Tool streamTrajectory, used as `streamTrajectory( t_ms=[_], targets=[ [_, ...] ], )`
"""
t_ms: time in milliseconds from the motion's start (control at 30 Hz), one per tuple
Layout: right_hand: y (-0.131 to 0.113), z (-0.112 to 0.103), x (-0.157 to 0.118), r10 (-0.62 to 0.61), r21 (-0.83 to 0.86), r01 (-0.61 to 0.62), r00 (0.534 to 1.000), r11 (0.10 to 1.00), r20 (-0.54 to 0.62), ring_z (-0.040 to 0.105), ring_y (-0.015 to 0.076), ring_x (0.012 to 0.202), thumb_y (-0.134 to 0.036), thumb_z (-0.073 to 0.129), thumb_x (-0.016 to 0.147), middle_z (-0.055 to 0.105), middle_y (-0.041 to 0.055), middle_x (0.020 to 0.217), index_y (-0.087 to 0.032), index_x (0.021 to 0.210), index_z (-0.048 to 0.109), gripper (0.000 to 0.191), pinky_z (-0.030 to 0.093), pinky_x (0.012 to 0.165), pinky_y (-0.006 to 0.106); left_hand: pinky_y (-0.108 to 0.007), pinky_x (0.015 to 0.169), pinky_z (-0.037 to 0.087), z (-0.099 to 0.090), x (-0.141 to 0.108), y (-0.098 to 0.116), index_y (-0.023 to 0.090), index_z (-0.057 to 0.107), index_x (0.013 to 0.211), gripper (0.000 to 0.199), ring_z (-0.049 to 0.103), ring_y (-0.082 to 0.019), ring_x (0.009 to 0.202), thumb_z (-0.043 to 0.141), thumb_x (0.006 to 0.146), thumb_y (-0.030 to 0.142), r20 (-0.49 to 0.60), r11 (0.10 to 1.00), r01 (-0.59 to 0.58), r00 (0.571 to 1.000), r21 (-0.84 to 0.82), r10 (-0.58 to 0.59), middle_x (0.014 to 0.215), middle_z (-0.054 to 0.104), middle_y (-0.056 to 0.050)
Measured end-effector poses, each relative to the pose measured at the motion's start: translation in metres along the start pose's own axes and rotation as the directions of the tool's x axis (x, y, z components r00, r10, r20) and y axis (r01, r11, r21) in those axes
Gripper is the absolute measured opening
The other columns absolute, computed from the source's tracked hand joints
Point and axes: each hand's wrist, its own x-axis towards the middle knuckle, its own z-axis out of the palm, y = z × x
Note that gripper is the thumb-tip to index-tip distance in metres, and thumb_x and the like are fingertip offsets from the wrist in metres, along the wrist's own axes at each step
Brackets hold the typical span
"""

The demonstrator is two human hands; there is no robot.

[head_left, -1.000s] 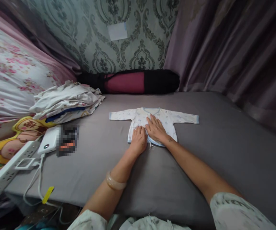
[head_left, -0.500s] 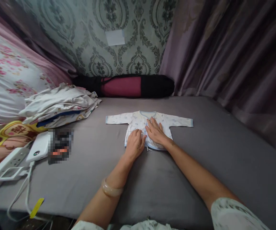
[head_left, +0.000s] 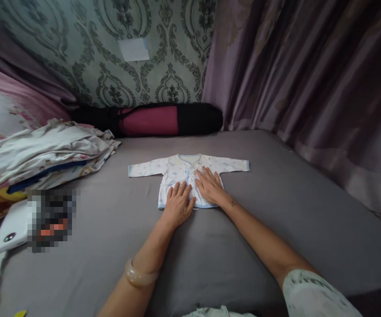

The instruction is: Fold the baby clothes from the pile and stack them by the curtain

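Note:
A small white baby shirt (head_left: 173,172) with blue trim and a faint print lies spread on the grey sheet, both sleeves stretched out sideways. My left hand (head_left: 178,203) rests flat on its lower left front, fingers spread. On the right front, my right hand (head_left: 209,187) lies flat with its fingers apart, pointing up toward the collar. Neither hand grips the cloth. Part of the shirt's front and hem is hidden under my hands. A pale bangle (head_left: 141,275) circles my left wrist.
A pile of folded clothes (head_left: 45,152) sits at the left. Nearer stand a white power bank (head_left: 15,226) with a cable and a blurred-out object (head_left: 52,220). A long black and maroon bag (head_left: 150,119) lies along the wall. Purple curtains (head_left: 259,66) hang at the right.
The view has turned slightly right, so everything sits further left. My left hand's fingers, bent before, are now spread flat on the shirt. My right hand stays flat on it.

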Motion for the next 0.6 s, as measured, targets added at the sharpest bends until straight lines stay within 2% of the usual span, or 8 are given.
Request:
streamTrajectory(
  t_ms=[100,300,400,500,600],
  targets=[
    [0.007,0.001,0.002,0.064,-0.026,-0.066,0.996,0.997,-0.060,0.015,0.0279,0.146,-0.043,0.024,0.100,0.021,0.0158,0.158,-0.012,0.149,0.032,0.059,0.008,0.116,0.050,-0.052,0.115,0.024,-0.004,0.000,0.003,0.016,0.043,0.142,0.052,0.028,-0.033,0.142,0.036,0.096,0.040,0.013,1.000,0.015,1.000,0.022,-0.015,0.152,0.037,-0.012],
    [0.010,0.010,0.001,0.095,-0.025,-0.094,0.995,0.995,0.021,0.017,0.0276,0.145,-0.048,0.023,0.099,0.023,0.0156,0.157,-0.009,0.150,0.030,0.064,0.007,0.116,0.048,-0.052,0.115,0.024,-0.003,-0.001,0.003,0.015,0.044,0.141,0.052,0.026,-0.033,0.143,0.036,0.096,0.041,0.018,0.999,0.013,1.000,0.029,-0.014,0.153,0.035,-0.011],
    [0.009,0.005,0.003,0.104,-0.022,-0.103,0.994,0.994,0.038,0.020,0.0292,0.144,-0.049,0.028,0.098,0.025,0.0159,0.156,-0.011,0.149,0.032,0.064,0.010,0.116,0.049,-0.052,0.114,0.025,-0.001,-0.001,0.001,0.016,0.045,0.140,0.051,0.028,-0.032,0.142,0.036,0.096,0.040,0.006,1.000,0.004,1.000,0.015,-0.004,0.152,0.036,-0.012],
    [0.019,-0.013,0.020,0.074,0.069,-0.081,0.992,0.994,0.100,0.036,0.0307,0.136,-0.048,0.039,0.095,0.041,0.0154,0.149,-0.015,0.138,0.050,0.055,0.023,0.112,0.046,-0.052,0.114,0.026,-0.001,-0.001,0.001,0.018,0.045,0.140,0.050,0.029,-0.031,0.142,0.038,0.096,0.040,-0.011,1.000,-0.001,1.000,0.002,0.001,0.152,0.038,-0.012],
    [0.047,-0.040,0.045,0.100,0.337,-0.144,0.984,0.930,0.145,0.061,0.0239,0.108,-0.044,0.034,0.097,0.068,0.0100,0.117,-0.018,0.110,0.069,0.045,0.043,0.093,0.033,-0.053,0.114,0.025,0.000,-0.001,0.001,0.019,0.046,0.139,0.049,0.029,-0.031,0.142,0.038,0.096,0.041,-0.017,1.000,0.004,1.000,-0.009,-0.004,0.151,0.038,-0.011]
  ],
)
